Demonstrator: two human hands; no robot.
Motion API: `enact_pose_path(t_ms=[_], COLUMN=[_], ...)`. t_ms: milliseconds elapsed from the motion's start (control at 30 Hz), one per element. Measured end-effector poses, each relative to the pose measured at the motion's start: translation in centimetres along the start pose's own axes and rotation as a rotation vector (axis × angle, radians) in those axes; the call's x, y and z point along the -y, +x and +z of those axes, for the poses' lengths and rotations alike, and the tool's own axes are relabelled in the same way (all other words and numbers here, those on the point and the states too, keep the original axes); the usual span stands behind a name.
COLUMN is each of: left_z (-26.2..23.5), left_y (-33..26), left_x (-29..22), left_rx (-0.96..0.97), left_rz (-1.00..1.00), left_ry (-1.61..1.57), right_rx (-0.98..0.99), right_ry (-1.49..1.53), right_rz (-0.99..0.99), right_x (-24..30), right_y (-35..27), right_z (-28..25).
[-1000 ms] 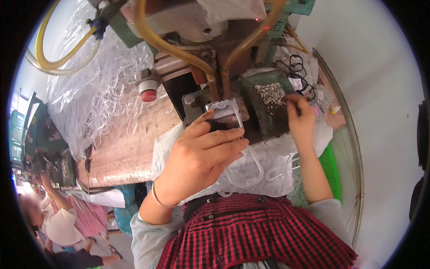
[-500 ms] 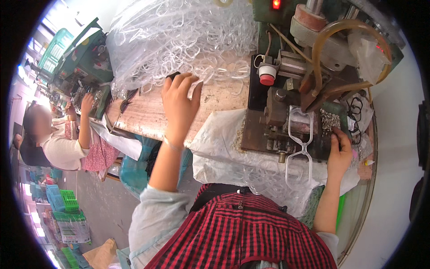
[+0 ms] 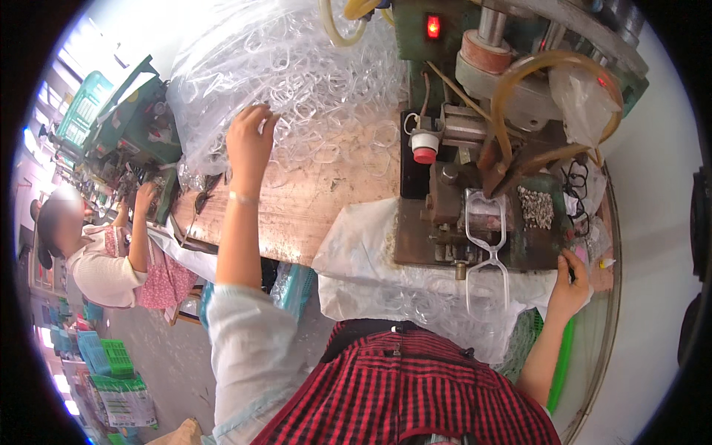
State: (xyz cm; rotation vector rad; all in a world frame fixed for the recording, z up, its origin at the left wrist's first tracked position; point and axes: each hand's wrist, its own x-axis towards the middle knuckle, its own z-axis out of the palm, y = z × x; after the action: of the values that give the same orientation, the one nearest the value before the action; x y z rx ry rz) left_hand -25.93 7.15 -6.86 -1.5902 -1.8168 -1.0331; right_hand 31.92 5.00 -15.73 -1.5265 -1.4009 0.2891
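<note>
One clear frame [image 3: 489, 248] lies left of the tray [image 3: 541, 250] and should be kept square and undisturbed, with the left hand [image 3: 251, 141], fingers half open, well left of the tray, and the right hand [image 3: 569, 288], fingers curled, grip indiscernible, beside its near right corner

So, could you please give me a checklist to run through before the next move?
1. Frame at the block: ok, upper loop there, lower loop toward the person.
2. Frame seated firmly: cannot tell.
3. Left hand away from the block: ok, up by the frame pile.
4. Right hand empty: cannot tell, something dark shows at the fingers.
5. Bits in the tray: ok, heaped.
6. Lamp lit: ok, red.
</note>
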Motion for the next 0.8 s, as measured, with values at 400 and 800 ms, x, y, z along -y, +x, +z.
enact_pose_path(t_ms=[400, 800], left_z=[0.9, -5.5], left_y=[-4.1, 1.4], left_x=[-6.0, -23.6], left_rx=[0.147, 0.102], left_rz=[-0.650, 0.089], left_ry=[-1.108, -1.025], right_rx=[0.309, 0.447], right_ry=[0.632, 1.021], right_rz=[-0.133, 0.160], right_x=[13.0, 15.9], right_y=[3.6, 1.7], right_z=[7.8, 8.8])
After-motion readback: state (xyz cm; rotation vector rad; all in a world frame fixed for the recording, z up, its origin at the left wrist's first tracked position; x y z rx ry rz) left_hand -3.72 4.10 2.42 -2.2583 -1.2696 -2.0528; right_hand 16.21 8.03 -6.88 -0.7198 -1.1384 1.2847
